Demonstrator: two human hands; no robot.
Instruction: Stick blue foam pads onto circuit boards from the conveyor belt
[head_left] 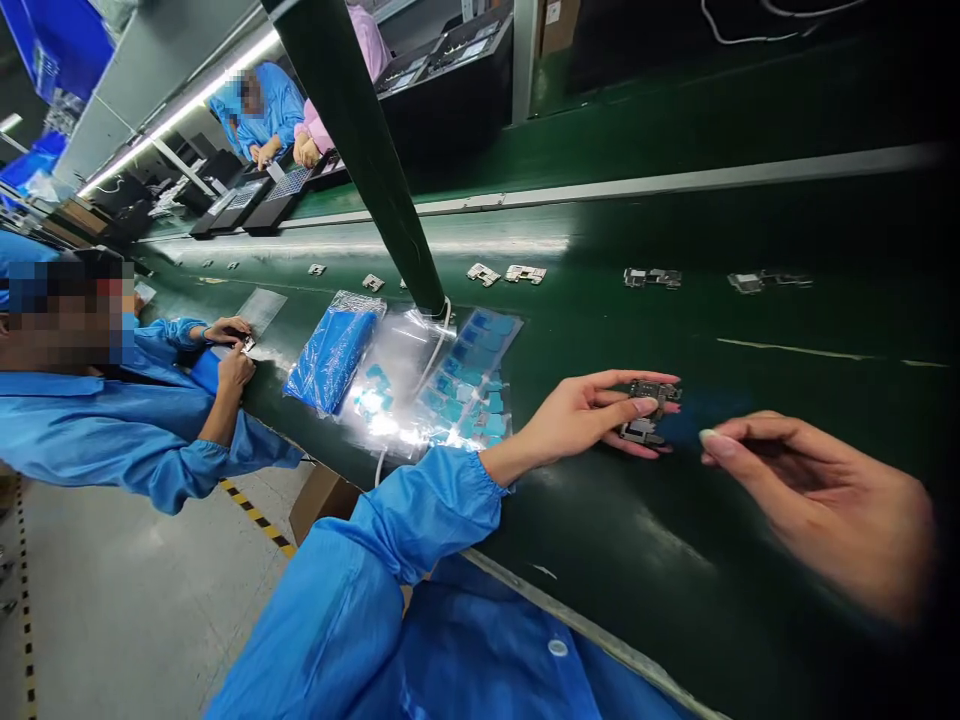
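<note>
My left hand (592, 415) grips a small metal-shielded circuit board (645, 428), with the thumb on top and fingers spread beneath it. The board is held over the green work surface (577, 530). Just to its right, my right hand (817, 500) is closed, thumb and forefinger tips pressed together. Whatever is pinched there, if anything, is too small to make out. A gap separates the right fingertips from the board. Farther back lie similar boards, among them one dark board (652, 278) and another board (769, 282) at its right.
Left of my forearm lie clear sheets with teal film pieces (469, 385) and a wrapped blue packet (334, 350). A green post (375, 150) rises behind them. One co-worker (150, 400) handles a small part at the left; others sit across the bench near black trays (277, 200).
</note>
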